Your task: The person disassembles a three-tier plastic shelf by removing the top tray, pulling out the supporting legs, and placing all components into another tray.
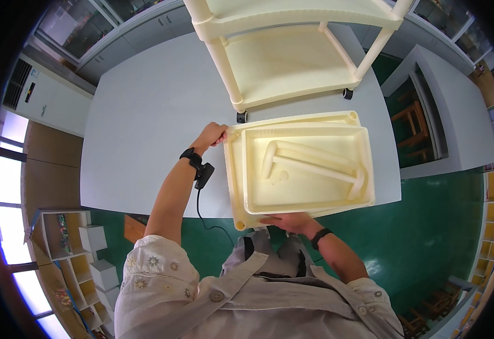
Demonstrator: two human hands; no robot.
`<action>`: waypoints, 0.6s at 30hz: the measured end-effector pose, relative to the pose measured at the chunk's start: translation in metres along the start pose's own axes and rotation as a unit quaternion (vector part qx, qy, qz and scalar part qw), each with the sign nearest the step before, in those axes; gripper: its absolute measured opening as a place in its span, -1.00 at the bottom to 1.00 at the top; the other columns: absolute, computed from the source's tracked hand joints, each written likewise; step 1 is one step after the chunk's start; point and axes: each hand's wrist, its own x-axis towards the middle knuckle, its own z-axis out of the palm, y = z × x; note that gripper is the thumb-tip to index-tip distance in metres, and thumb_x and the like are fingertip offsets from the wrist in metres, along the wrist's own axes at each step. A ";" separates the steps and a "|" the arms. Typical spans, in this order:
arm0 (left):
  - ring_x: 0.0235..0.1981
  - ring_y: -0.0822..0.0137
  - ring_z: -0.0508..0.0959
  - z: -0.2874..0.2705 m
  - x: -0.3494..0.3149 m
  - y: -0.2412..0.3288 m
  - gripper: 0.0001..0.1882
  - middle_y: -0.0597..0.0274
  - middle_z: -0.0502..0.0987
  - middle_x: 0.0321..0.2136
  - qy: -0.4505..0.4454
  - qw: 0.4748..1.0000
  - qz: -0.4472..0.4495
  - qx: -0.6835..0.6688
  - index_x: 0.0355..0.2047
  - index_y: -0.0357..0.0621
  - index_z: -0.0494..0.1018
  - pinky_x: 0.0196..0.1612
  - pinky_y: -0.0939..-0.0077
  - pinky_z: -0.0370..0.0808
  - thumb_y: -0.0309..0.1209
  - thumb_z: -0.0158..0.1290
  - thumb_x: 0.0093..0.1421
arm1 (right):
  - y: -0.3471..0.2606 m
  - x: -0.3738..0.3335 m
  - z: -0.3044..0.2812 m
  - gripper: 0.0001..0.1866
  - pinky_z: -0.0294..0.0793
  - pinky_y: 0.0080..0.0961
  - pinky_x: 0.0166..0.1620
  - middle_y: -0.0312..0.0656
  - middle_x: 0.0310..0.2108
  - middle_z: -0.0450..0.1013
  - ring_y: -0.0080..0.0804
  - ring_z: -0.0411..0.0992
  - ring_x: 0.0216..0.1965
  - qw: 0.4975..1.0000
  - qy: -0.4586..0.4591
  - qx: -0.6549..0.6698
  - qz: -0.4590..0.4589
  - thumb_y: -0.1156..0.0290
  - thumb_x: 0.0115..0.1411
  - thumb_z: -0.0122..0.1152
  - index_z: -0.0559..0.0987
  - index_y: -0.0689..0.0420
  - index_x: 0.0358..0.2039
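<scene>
Two cream plastic trays lie stacked at the near edge of the table, slightly askew. The lower tray (235, 186) shows past the upper tray (308, 208) at the left and far sides and has round corner sockets. Inside the upper tray lie several cream plastic tubes (315, 169), some joined at an angle. My left hand (211, 136) is closed round the lower tray's far left corner. At the near side, my right hand (289, 222) grips the lower tray's edge, its fingers pointing left and partly hidden by the trays.
Behind the trays stands a cream shelf cart (289, 62) on black casters, its top cut off by the frame. The grey-white table (139, 130) reaches under both. A grey cabinet with an open front (445, 113) stands at the right. A black cable (201, 212) hangs from my left wrist device.
</scene>
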 end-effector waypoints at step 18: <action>-0.29 0.25 0.52 0.053 -0.076 0.033 -0.69 0.14 0.53 -0.31 0.276 0.926 0.247 0.075 -0.23 -0.13 0.49 -0.21 0.38 0.47 -0.39 0.18 -0.04 | 0.021 -0.018 0.006 -0.59 0.28 -0.42 0.05 -0.25 0.03 0.33 -0.26 0.31 0.02 0.961 -0.008 -0.205 -0.183 0.41 0.02 0.11 0.46 -0.01 -0.04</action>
